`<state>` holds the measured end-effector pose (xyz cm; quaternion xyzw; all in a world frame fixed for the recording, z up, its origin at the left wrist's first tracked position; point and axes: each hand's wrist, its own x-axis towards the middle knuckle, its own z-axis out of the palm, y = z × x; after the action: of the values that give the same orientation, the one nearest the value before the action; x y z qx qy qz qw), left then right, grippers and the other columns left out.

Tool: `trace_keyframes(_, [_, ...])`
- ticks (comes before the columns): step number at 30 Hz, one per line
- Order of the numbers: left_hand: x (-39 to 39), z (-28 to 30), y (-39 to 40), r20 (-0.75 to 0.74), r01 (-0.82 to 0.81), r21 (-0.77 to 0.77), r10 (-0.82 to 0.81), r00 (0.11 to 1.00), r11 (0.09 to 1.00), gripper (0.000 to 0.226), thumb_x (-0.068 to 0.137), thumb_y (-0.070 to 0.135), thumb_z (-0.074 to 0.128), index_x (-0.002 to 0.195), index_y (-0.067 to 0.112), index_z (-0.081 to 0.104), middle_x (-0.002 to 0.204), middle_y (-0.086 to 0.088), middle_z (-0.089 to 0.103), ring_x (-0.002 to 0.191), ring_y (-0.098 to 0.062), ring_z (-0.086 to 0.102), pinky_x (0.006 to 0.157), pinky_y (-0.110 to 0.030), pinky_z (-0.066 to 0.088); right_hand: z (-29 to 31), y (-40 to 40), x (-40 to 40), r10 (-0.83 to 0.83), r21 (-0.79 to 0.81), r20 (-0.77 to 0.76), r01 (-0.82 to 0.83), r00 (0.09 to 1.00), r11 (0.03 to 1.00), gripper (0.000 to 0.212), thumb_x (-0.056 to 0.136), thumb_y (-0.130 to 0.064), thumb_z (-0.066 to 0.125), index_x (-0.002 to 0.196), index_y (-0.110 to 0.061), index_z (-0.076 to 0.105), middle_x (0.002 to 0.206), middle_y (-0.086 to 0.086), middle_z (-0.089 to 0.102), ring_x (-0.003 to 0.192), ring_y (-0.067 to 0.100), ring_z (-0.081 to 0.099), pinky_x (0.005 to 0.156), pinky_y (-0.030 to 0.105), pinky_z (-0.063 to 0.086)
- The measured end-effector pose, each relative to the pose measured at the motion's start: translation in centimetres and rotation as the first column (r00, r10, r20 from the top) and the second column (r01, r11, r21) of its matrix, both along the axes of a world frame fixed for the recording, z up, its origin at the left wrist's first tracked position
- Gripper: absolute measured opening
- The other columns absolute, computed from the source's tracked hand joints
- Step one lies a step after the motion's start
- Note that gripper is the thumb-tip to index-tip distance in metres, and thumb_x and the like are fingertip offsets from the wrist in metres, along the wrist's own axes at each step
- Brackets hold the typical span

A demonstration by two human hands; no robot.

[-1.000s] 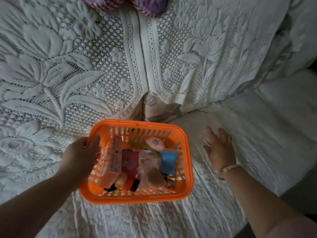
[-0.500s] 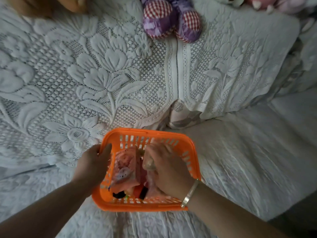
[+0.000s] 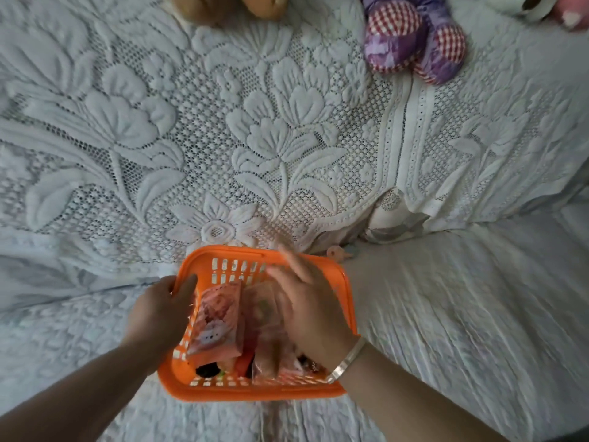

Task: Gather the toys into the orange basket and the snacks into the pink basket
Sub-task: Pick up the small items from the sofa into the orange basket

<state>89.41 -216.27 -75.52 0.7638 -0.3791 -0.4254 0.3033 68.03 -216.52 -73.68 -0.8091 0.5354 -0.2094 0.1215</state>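
While the orange basket (image 3: 255, 320) rests on the white quilted bedding (image 3: 446, 314) near the bottom centre, the left hand (image 3: 159, 311) grips its left rim, thumb inside the wall and fingers outside. The right hand (image 3: 306, 307) is over the basket's right half, fingers extended and spread toward the far rim; it is motion-blurred, and whether it touches the contents cannot be told. It grasps nothing visible. A bracelet (image 3: 345, 362) sits on the right wrist.

Inside the basket, a pink box (image 3: 218, 323) leans against the left wall. To its right lie clear-wrapped items (image 3: 264, 352), partly hidden by the right hand. Dark and red items show at the near wall; they are too small to identify.

Just beyond the basket's far right corner, a small pale pink object (image 3: 338, 252) lies at the lace cover's edge. The lace cover (image 3: 223, 138) spans the far area. On it, at the far edge, sit a purple checked plush (image 3: 411, 39), a tan plush (image 3: 223, 8) to the left, and a white and pink plush (image 3: 541, 8) at the far right.
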Motion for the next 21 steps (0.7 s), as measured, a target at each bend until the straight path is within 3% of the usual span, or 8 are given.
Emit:
trace_keyframes(4, [1.1,0.0,-0.1,0.014,-0.009,0.007,0.009,1.000,1.000,0.035,0.098,0.043,0.055,0.081,0.014,0.064,0.076,-0.014,0.072,0.076,-0.039,0.070,0.074,-0.060,0.058,0.7,-3.2,-3.8,-0.314,-0.098,0.124,0.327,0.941,0.940,0.042,0.084,0.004,0.048,0.121,-0.012,0.058,0.146,0.007,0.038,0.133,0.025,0.039,0.105,0.036,0.039])
trace_keyframes(7, [1.2,-0.1,-0.4,0.018,-0.009,0.015,0.009,1.000,1.000,0.033,0.099,0.042,0.054,0.082,0.014,0.064,0.077,-0.012,0.073,0.075,-0.038,0.071,0.074,-0.058,0.058,-1.8,-5.6,-8.4,-0.482,0.000,-0.010,0.482,0.876,0.876,0.050,0.082,0.006,0.050,0.130,-0.006,0.051,0.150,0.018,0.031,0.137,0.033,0.031,0.108,0.046,0.035])
trace_keyframes(10, [1.0,-0.6,-1.0,0.008,-0.019,0.018,0.019,1.000,1.000,0.033,0.098,0.042,0.055,0.082,0.015,0.065,0.077,-0.009,0.074,0.074,-0.035,0.071,0.074,-0.056,0.059,-5.5,-6.5,-11.7,-0.424,0.169,-0.315,0.489,0.849,0.856,0.067,0.086,-0.014,0.059,0.146,-0.010,0.030,0.155,0.023,0.014,0.140,0.041,0.021,0.108,0.051,0.031])
trace_keyframes(13, [0.7,-1.3,-1.7,-0.020,-0.027,0.023,0.027,0.999,0.999,0.030,0.098,0.042,0.055,0.087,0.017,0.067,0.079,-0.006,0.074,0.072,-0.030,0.070,0.074,-0.051,0.059,-8.6,-6.9,-12.7,-0.401,0.297,-0.404,0.533,0.822,0.792,0.075,0.092,-0.037,0.051,0.151,-0.020,0.010,0.157,0.019,0.001,0.142,0.041,0.014,0.110,0.049,0.028])
trace_keyframes(15, [0.5,-1.7,-2.1,-0.043,-0.031,0.020,0.032,0.999,0.999,0.028,0.098,0.041,0.056,0.089,0.017,0.067,0.081,-0.006,0.074,0.070,-0.026,0.068,0.069,-0.045,0.057,-10.5,-8.0,-13.3,-0.376,0.391,-0.439,0.551,0.816,0.738,0.074,0.092,-0.048,0.039,0.152,-0.021,0.004,0.158,0.017,-0.003,0.144,0.040,0.007,0.113,0.048,0.022])
trace_keyframes(17, [0.2,-2.1,-2.5,-0.062,-0.040,0.019,0.041,0.997,0.999,0.028,0.098,0.040,0.056,0.089,0.017,0.067,0.081,-0.007,0.075,0.069,-0.026,0.067,0.067,-0.042,0.055,-12.0,-9.3,-13.5,-0.349,0.421,-0.469,0.553,0.811,0.719,0.087,0.079,-0.067,0.007,0.152,-0.021,0.004,0.159,0.013,-0.002,0.144,0.039,0.002,0.114,0.050,0.018])
trace_keyframes(19, [-0.1,-2.3,-3.0,-0.077,-0.050,0.026,0.052,0.996,0.998,0.029,0.098,0.040,0.056,0.088,0.015,0.068,0.080,-0.009,0.075,0.068,-0.027,0.067,0.066,-0.041,0.054,-12.7,-10.4,-13.3,-0.359,0.442,-0.455,0.557,0.815,0.703,0.087,0.081,-0.066,-0.006,0.152,-0.017,0.010,0.159,0.014,0.002,0.144,0.039,0.003,0.115,0.051,0.016])
trace_keyframes(21, [-0.1,-2.4,-3.3,-0.091,-0.063,0.029,0.066,0.994,0.998,0.029,0.098,0.040,0.056,0.088,0.015,0.068,0.080,-0.010,0.075,0.067,-0.026,0.066,0.063,-0.038,0.052,-12.7,-11.3,-12.8,-0.370,0.441,-0.428,0.548,0.824,0.711,0.069,0.091,-0.049,0.013,0.149,-0.013,0.019,0.157,0.016,0.007,0.143,0.038,0.007,0.115,0.050,0.016])
